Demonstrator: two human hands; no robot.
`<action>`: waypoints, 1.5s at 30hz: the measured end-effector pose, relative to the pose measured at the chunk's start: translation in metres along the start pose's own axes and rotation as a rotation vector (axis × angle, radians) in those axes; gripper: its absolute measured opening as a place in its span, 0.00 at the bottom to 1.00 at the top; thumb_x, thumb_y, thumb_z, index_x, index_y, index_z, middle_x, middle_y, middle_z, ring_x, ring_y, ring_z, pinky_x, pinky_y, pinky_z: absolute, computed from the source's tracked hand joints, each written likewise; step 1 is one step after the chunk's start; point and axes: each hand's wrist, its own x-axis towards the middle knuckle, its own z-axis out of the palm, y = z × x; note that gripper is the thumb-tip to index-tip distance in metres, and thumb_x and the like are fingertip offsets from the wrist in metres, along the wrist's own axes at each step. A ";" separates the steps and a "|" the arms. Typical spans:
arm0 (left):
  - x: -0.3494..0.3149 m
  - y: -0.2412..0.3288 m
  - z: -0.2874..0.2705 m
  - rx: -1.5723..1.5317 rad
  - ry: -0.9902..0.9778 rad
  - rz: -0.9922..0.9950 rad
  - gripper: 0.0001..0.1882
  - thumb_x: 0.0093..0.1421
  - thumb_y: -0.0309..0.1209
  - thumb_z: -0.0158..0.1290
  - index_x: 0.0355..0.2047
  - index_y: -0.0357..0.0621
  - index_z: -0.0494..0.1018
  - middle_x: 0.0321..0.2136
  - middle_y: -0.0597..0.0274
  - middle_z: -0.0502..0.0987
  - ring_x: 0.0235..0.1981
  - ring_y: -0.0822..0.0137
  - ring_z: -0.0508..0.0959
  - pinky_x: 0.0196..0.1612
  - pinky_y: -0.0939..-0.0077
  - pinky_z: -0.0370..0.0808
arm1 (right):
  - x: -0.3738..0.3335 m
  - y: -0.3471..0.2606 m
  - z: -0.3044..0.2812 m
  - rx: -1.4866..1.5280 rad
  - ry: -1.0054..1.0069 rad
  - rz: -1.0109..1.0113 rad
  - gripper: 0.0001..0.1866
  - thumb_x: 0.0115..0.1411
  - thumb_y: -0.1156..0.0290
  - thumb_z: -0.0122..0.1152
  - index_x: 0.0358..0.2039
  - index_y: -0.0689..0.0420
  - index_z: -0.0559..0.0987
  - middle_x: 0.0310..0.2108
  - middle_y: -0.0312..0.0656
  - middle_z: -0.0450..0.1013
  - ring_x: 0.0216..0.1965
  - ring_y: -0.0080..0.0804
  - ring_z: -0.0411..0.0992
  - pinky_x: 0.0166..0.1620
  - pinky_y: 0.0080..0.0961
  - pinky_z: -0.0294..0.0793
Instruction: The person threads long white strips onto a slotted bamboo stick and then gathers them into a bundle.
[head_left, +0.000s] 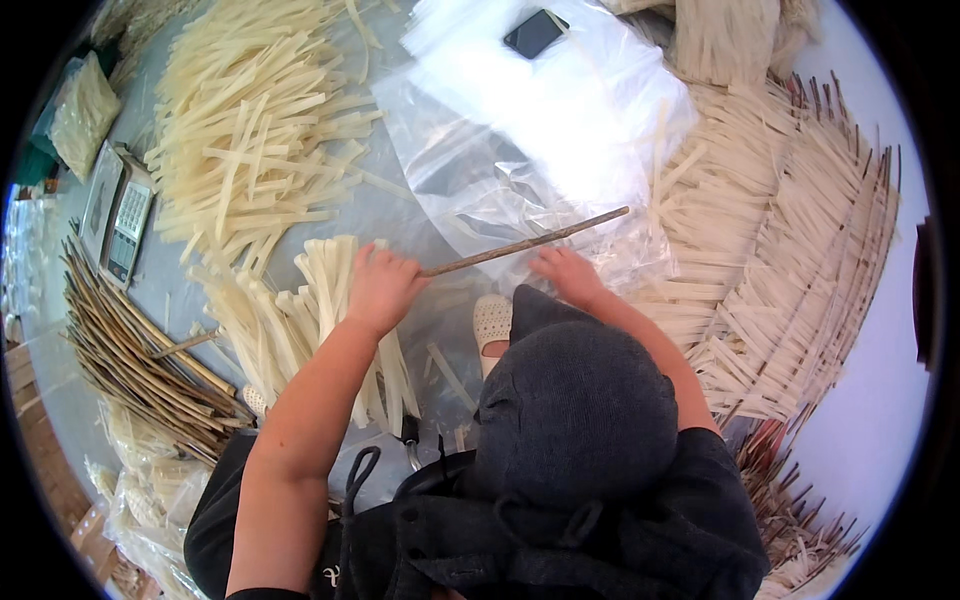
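My left hand is closed around a thin brown stick where it passes through a hanging bunch of pale, dried flat noodles. The stick's bare end slants up to the right, and its other end shows left of the bunch. The noodles drape over the stick and hang toward my knee. Just below the bare part of the stick is my right hand, apart from it, fingers loosely bent and slightly spread by the edge of a clear plastic sheet. I see nothing held in that hand.
A heap of loose noodles lies far left, beside a scale. Bare sticks are piled at the left. Rows of noodles on sticks fill the right side. A phone rests on the plastic. My beige shoe is between my hands.
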 end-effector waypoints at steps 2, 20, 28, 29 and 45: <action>0.002 -0.004 0.002 -0.010 0.019 0.018 0.09 0.55 0.42 0.54 0.28 0.52 0.75 0.26 0.69 0.76 0.39 0.64 0.72 0.57 0.57 0.56 | 0.010 0.020 -0.014 0.197 0.048 0.178 0.14 0.56 0.66 0.50 0.42 0.52 0.74 0.46 0.45 0.68 0.50 0.43 0.65 0.51 0.38 0.66; 0.017 -0.020 -0.002 -0.094 0.118 -0.032 0.10 0.56 0.42 0.52 0.29 0.51 0.74 0.27 0.67 0.75 0.42 0.65 0.72 0.60 0.57 0.53 | 0.004 0.020 -0.115 1.639 0.928 0.438 0.25 0.57 0.68 0.55 0.55 0.57 0.65 0.55 0.52 0.63 0.55 0.38 0.63 0.56 0.36 0.64; 0.027 0.023 0.000 -0.035 0.231 0.010 0.05 0.52 0.32 0.51 0.29 0.50 0.74 0.29 0.65 0.75 0.48 0.64 0.69 0.63 0.55 0.49 | 0.005 -0.012 -0.085 1.938 0.740 0.326 0.17 0.65 0.59 0.47 0.44 0.59 0.71 0.42 0.48 0.73 0.43 0.37 0.73 0.49 0.34 0.72; 0.025 0.018 0.000 0.044 0.234 0.013 0.05 0.51 0.30 0.50 0.29 0.49 0.74 0.30 0.65 0.75 0.50 0.63 0.69 0.64 0.55 0.48 | 0.003 0.001 -0.087 1.889 0.825 0.422 0.16 0.65 0.58 0.48 0.42 0.59 0.71 0.40 0.47 0.74 0.41 0.36 0.74 0.47 0.33 0.73; -0.001 -0.017 -0.016 -0.104 0.279 -0.235 0.08 0.42 0.36 0.61 0.21 0.48 0.77 0.33 0.69 0.72 0.55 0.63 0.63 0.65 0.55 0.48 | 0.042 -0.028 -0.121 2.120 0.664 0.007 0.17 0.63 0.65 0.46 0.47 0.62 0.70 0.55 0.50 0.64 0.57 0.39 0.61 0.62 0.40 0.56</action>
